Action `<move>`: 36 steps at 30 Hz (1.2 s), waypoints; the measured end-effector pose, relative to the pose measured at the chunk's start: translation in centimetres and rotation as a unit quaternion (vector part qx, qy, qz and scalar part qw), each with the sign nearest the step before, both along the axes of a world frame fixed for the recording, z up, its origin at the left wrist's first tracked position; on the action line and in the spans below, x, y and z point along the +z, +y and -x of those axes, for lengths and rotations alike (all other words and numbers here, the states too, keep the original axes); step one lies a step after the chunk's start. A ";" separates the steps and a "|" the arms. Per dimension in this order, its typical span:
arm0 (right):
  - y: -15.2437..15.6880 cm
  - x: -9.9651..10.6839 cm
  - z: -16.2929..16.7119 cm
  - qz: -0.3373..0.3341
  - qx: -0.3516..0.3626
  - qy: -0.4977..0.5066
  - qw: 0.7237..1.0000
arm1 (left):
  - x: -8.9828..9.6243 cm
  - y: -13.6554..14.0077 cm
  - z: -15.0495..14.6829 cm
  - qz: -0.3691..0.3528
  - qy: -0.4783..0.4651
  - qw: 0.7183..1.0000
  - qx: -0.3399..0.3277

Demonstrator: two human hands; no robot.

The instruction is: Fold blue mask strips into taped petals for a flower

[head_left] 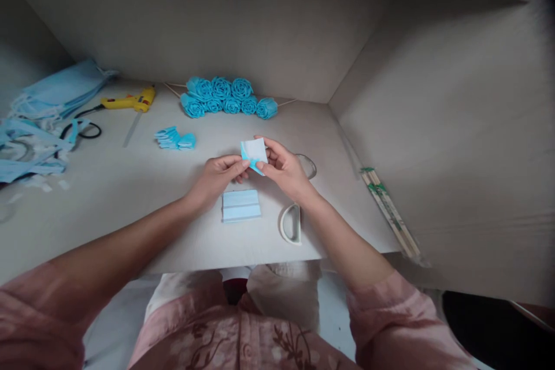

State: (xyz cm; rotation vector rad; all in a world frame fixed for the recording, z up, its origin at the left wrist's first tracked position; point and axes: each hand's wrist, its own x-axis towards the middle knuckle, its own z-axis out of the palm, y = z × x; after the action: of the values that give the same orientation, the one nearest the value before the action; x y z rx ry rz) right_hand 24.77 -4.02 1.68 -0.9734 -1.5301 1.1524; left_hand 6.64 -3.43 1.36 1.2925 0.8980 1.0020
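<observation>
Between my two hands is a small piece of blue and white mask fabric (255, 150), partly folded over at its lower edge. My left hand (223, 173) pinches its lower left corner with thumb and fingers. On the other side, my right hand (284, 166) grips the right edge, thumb in front and fingers behind. Just below them a stack of light blue fabric pieces (241, 206) lies on the table. Beside it stands a white D-shaped ring (290, 224), and a thin round band (309, 165) shows partly behind my right hand.
Several blue fabric roses (232, 92) on sticks lie at the back. Folded blue pieces (174, 139) rest left of centre. A yellow glue gun (130, 101), masks (60, 92) and fabric scraps (34, 147) occupy the left. Packed wooden sticks (390, 211) lie by the right wall.
</observation>
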 end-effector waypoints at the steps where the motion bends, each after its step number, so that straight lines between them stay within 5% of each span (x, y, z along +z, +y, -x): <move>1: 0.0 0.0 0.0 0.002 0.002 0.000 1.000 | 0.0 0.0 0.0 -0.003 0.009 1.000 0.009; 8: -0.2 -0.1 -0.2 0.006 -0.002 -0.039 0.999 | 0.0 0.2 0.0 -0.044 0.054 0.997 0.019; 17: -0.1 0.1 -0.2 -0.015 -0.024 -0.068 0.997 | -0.2 0.0 0.1 0.005 -0.032 0.999 -0.019; 24: -0.4 0.5 0.0 -0.002 -0.017 -0.052 0.999 | -0.5 0.1 0.2 0.001 0.012 1.000 0.000; 36: -0.5 0.7 -0.1 -0.064 -0.108 -0.113 0.986 | -0.1 0.0 0.0 -0.009 0.060 0.998 -0.017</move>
State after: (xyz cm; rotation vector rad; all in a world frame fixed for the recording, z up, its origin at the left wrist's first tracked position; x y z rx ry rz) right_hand 24.86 -4.51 2.35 -1.1813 -1.6093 0.8036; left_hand 6.60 -3.44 1.24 1.3895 0.9573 0.9158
